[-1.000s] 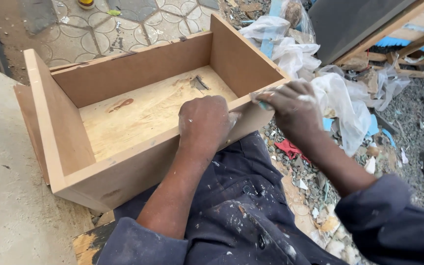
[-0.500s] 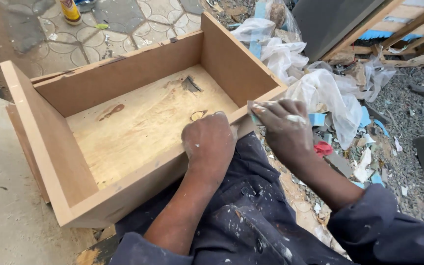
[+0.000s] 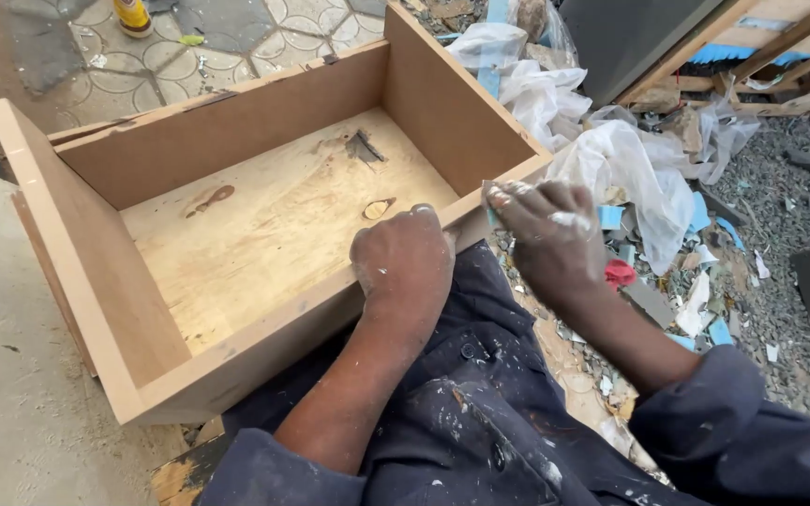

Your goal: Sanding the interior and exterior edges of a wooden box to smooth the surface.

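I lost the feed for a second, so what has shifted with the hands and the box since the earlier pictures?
The right hand has slid back along the near wall of the wooden box toward its corner, pressing a small bluish pad against the edge. The left hand stays braced on the same wall. The box still rests on the lap; nothing was let go.

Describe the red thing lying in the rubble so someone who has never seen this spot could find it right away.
Start at the open wooden box resting on the person's lap, then go to its near right corner, where the right hand presses on the edge. Just right of that hand, on the littered ground below the white plastic sheeting, lies the small red scrap. It is the only red piece among blue, white and grey bits.
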